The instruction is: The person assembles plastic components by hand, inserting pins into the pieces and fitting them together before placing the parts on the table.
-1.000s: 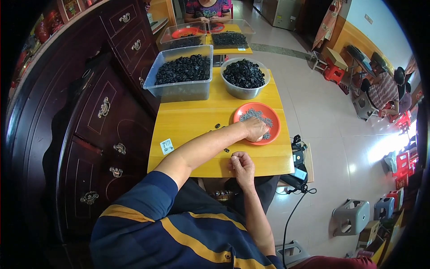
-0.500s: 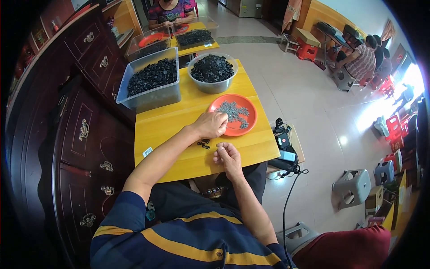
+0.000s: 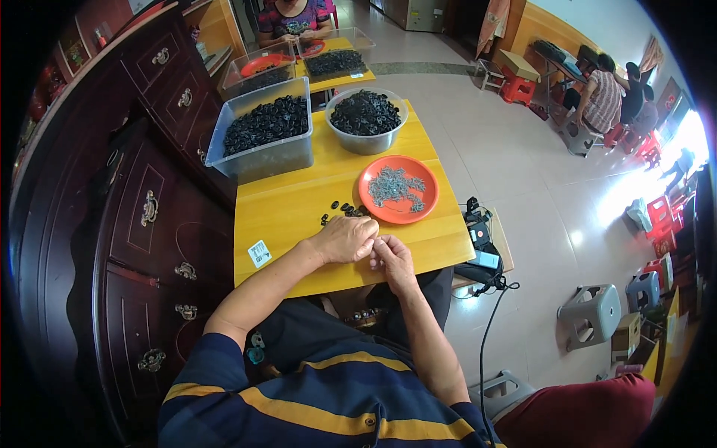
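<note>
Left hand (image 3: pixel 347 240) and right hand (image 3: pixel 394 261) both sit on the near side of the orange-red plate (image 3: pixel 390 215), fingers curled in, tips touching or nearly so; can't tell from here whether either grips anything. Small black oval parts (image 3: pixel 344 207) lie on the yellow bench (image 3: pixel 291 209) just left of the plate, close to the left hand. Thin silver-grey pieces (image 3: pixel 389 184) heaped in the plate. Beyond the plate: round translucent tub (image 3: pixel 367 144) of black parts; farther left, rectangular translucent bin (image 3: pixel 278 160), likewise loaded.
</note>
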A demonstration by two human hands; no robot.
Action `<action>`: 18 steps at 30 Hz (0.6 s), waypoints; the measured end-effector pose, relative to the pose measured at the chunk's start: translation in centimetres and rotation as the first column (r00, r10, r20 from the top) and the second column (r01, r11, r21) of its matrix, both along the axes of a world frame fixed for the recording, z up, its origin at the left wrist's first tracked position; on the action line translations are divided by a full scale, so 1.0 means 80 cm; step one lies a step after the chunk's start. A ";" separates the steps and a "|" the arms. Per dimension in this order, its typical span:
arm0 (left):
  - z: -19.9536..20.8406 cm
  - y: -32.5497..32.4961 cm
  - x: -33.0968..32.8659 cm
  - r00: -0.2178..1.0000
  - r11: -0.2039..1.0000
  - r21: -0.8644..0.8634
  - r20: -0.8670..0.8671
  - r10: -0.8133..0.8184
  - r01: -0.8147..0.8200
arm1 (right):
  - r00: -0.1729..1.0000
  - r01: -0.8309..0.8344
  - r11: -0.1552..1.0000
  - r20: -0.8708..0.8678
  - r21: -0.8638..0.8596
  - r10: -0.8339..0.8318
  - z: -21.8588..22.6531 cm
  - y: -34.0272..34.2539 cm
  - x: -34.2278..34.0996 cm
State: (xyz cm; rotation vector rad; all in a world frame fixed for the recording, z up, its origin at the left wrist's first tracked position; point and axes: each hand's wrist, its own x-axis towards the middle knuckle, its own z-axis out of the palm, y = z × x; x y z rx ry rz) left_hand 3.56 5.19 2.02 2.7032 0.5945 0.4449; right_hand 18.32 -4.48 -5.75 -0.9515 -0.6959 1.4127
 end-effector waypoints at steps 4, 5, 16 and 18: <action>-0.006 -0.010 0.001 0.983 0.997 -0.080 0.184 0.012 0.003 | 1.000 0.001 1.000 -0.006 0.004 -0.001 0.002 -0.002 0.003; -0.006 -0.013 0.000 0.973 0.993 -0.117 0.231 0.026 0.001 | 0.999 0.003 1.000 -0.034 -0.007 -0.003 0.003 -0.002 0.003; -0.013 -0.019 -0.004 0.964 0.970 -0.221 0.220 0.147 -0.097 | 0.993 -0.010 0.999 -0.115 -0.041 0.005 0.005 -0.003 0.004; -0.022 -0.020 -0.005 0.962 0.968 -0.218 0.213 0.169 -0.122 | 1.000 -0.028 0.999 -0.009 -0.033 0.027 0.008 -0.004 0.002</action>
